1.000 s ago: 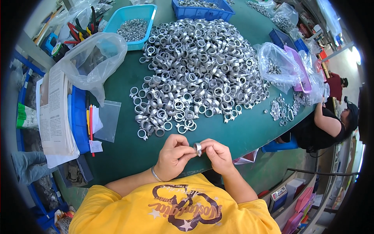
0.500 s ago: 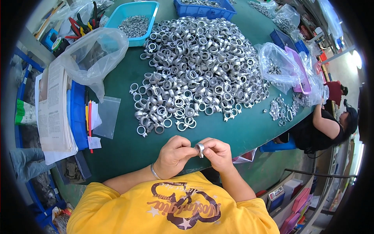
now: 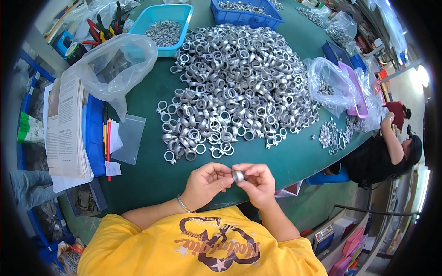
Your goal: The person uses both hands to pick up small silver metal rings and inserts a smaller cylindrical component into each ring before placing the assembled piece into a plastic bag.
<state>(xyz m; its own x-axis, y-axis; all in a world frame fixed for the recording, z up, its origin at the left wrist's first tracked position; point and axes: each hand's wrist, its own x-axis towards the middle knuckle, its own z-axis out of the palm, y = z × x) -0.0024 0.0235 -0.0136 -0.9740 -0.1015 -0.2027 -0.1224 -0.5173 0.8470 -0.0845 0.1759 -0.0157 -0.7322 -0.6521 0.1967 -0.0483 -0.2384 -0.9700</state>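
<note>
A small silver metal ring point(image 3: 237, 176) with a wide band is held up in front of my yellow shirt, near the table's front edge. My right hand point(image 3: 260, 185) grips it between thumb and fingers from the right. From the other side, my left hand point(image 3: 206, 185) is closed in a pinch, its fingertips at the ring's left edge. Whether anything small lies inside that pinch is hidden. Beyond both hands spreads a large pile of similar silver rings point(image 3: 244, 78), many with a small lug on the side.
A turquoise tub point(image 3: 185, 27) and a blue crate point(image 3: 251, 19) of small parts stand behind the pile. Left are a plastic bag point(image 3: 117, 69), newspapers point(image 3: 66, 133) and pens point(image 3: 108, 147). Small metal parts point(image 3: 329, 135) lie right, near a purple tray point(image 3: 357, 89) and a seated person point(image 3: 375, 156).
The ring has turned between my fingers, so its lug no longer shows below and its band faces me. My left thumb and fingers have shifted, and the view has moved slightly.
</note>
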